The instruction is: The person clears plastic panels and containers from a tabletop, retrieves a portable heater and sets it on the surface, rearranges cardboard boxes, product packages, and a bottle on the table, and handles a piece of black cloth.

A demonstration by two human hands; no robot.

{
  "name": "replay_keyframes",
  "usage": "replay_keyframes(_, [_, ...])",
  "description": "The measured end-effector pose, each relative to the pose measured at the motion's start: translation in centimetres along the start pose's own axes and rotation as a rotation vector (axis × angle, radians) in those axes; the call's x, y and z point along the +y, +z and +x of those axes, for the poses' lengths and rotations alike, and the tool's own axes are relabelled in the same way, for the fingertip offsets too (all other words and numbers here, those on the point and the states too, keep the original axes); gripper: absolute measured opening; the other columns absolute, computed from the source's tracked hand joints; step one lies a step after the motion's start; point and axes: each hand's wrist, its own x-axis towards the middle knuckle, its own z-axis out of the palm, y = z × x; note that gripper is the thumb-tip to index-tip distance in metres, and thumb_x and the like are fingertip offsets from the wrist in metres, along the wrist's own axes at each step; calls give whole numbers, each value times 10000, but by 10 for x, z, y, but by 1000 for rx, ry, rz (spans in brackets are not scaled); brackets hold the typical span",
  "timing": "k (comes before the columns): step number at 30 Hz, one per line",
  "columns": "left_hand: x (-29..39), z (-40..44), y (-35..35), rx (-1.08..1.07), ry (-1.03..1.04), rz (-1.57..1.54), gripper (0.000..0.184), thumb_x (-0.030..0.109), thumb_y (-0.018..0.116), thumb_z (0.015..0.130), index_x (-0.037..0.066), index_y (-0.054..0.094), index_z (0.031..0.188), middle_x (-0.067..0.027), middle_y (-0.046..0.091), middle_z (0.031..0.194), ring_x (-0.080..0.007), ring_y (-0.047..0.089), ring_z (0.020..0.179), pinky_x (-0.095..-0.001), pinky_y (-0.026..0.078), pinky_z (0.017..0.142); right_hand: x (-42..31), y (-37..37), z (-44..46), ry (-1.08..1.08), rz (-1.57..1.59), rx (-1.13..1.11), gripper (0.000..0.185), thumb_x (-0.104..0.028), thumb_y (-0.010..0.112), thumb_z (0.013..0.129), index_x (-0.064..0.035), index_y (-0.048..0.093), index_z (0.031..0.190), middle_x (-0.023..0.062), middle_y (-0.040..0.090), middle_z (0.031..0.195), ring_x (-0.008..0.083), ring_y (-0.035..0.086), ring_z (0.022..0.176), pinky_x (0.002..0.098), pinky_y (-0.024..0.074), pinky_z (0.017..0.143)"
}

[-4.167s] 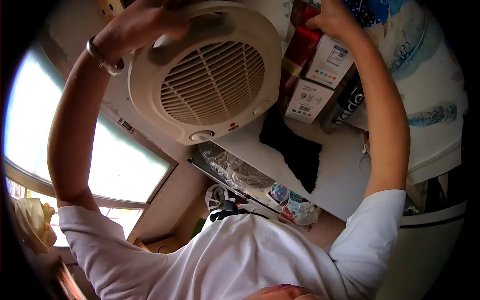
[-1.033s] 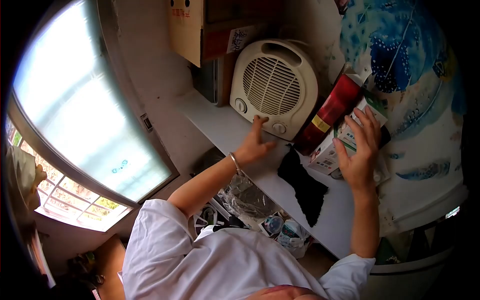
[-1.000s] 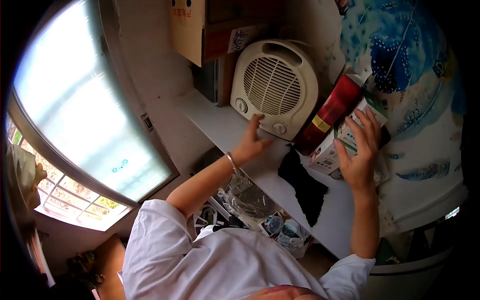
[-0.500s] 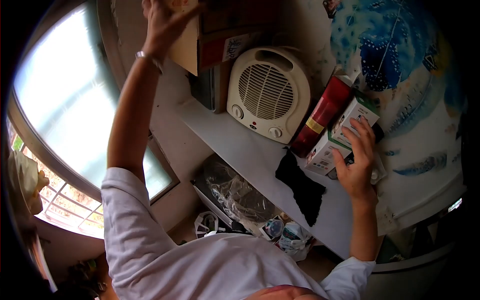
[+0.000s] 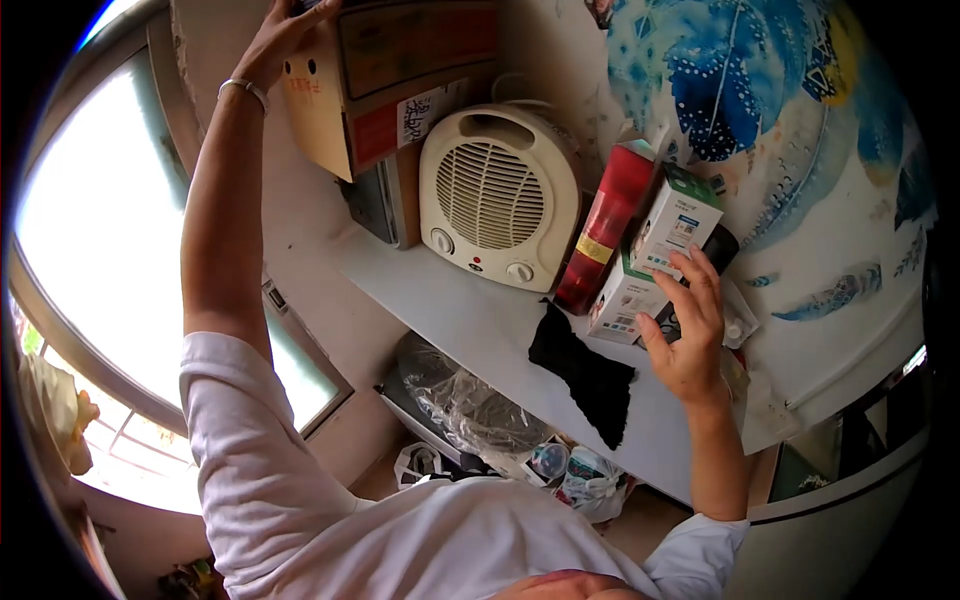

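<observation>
At the top left, my left hand (image 5: pixel 283 38) is against the upper corner of a cardboard box (image 5: pixel 318 105). Its thumb and fingers look apart, though the frame's edge cuts off the fingertips; something dark shows between them. My right hand (image 5: pixel 690 335) is open, fingers spread, in front of two small white-and-green boxes, an upper box (image 5: pixel 672 228) and a lower box (image 5: pixel 628 303). Whether its fingertips touch them I cannot tell. Beside those boxes leans a red long box (image 5: pixel 605 215) with a yellow band. A black cloth (image 5: pixel 582 372) lies at the shelf's front.
A cream fan heater (image 5: pixel 490 195) stands mid-shelf (image 5: pixel 440 285), next to a dark flat item (image 5: pixel 375 205) under the cardboard box. Below are clear plastic wrapping (image 5: pixel 470 400) and bags (image 5: pixel 590 480). An open window (image 5: pixel 100 220) is at left; feather-patterned wall covering (image 5: pixel 800 200) is behind.
The view has shifted, so the shelf items appear further left and more of the cardboard box shows. My left hand remains at the box; my right hand sits slightly lower against the small boxes.
</observation>
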Motion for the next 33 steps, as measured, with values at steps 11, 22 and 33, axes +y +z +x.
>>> replay_keyframes(11, [-21,7,1,290,92,-11,682,337,640,891,4,333,1401,-131,517,1239,-200,540,1060,-311,490,814,-39,45,49,-70,289,-18,443,-59,743,655,8,606,1070,186,530,1219,388,475,1178,444,386,999])
replay_keyframes(22, [-72,-3,-10,410,-55,-34,394,398,560,921,5,574,902,-68,580,686,-164,543,530,-280,473,542,-108,159,244,-79,544,22,780,-295,717,772,120,337,1312,326,418,1315,419,462,1206,424,424,985])
replay_keyframes(33, [-36,-13,-12,287,-265,-245,620,371,696,828,-43,445,1216,-171,615,959,-284,655,786,-381,572,461,-138,195,278,29,334,206,899,-325,752,725,97,283,1366,324,407,1289,450,412,1208,437,382,1010])
